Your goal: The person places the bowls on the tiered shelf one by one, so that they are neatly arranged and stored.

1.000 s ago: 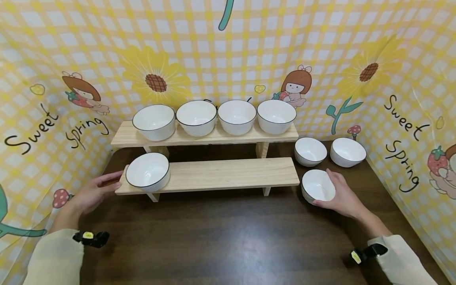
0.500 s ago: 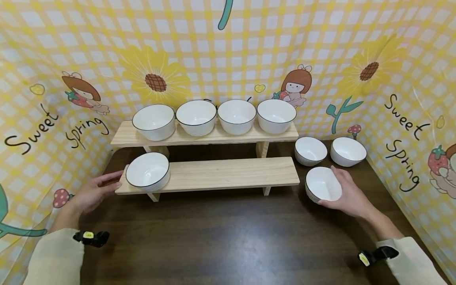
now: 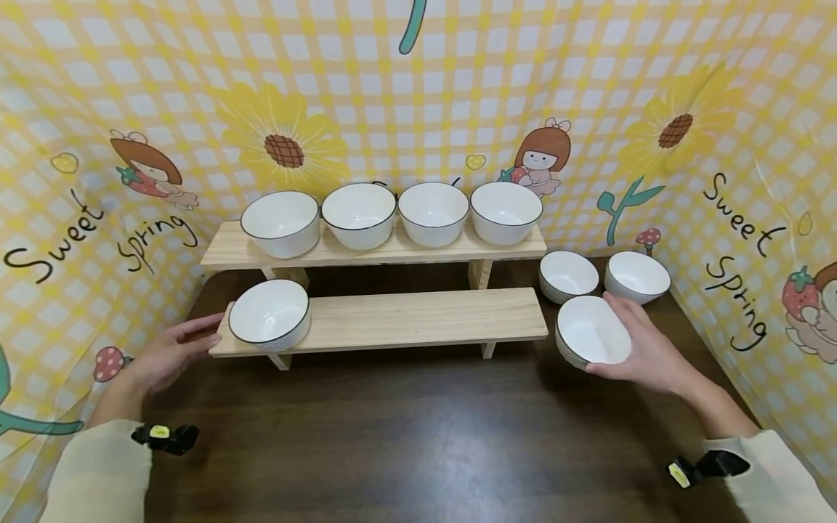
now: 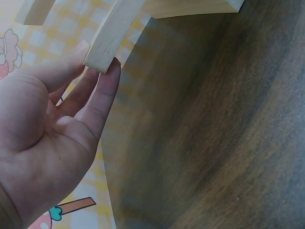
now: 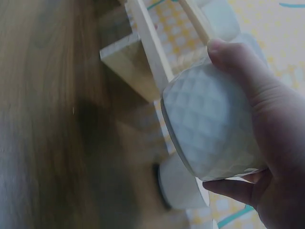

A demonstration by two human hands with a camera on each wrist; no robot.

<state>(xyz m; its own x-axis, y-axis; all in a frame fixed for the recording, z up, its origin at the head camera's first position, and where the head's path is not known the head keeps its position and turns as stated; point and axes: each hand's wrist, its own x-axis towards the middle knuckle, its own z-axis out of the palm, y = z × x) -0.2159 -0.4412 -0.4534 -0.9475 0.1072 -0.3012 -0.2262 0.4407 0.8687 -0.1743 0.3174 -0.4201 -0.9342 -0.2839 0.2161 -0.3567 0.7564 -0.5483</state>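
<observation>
My right hand [image 3: 647, 350] grips a white bowl [image 3: 591, 330] with a dark rim, thumb and fingers on opposite sides. It hangs tilted over the table, right of the lower shelf. In the right wrist view the bowl's diamond-patterned outside [image 5: 209, 119] shows. At the far left, my left hand [image 3: 163, 357] pinches the end of the lower wooden shelf [image 3: 425, 318]; in the left wrist view, thumb and fingers lie on either side of the board end [image 4: 108, 43]. One white bowl [image 3: 270, 312] sits on that shelf's left end. Several matching bowls [image 3: 434, 212] line the upper shelf [image 3: 225, 250].
Two smaller white bowls, one nearer the shelf [image 3: 569, 276] and one by the wall [image 3: 637, 276], stand on the dark wood table [image 3: 392, 436] behind my right hand. Yellow checkered cloth [image 3: 418, 94] encloses the back and both sides.
The right hand has lifted its bowl up off the table, moving it slightly right and tilting it. The left hand stays at the shelf end.
</observation>
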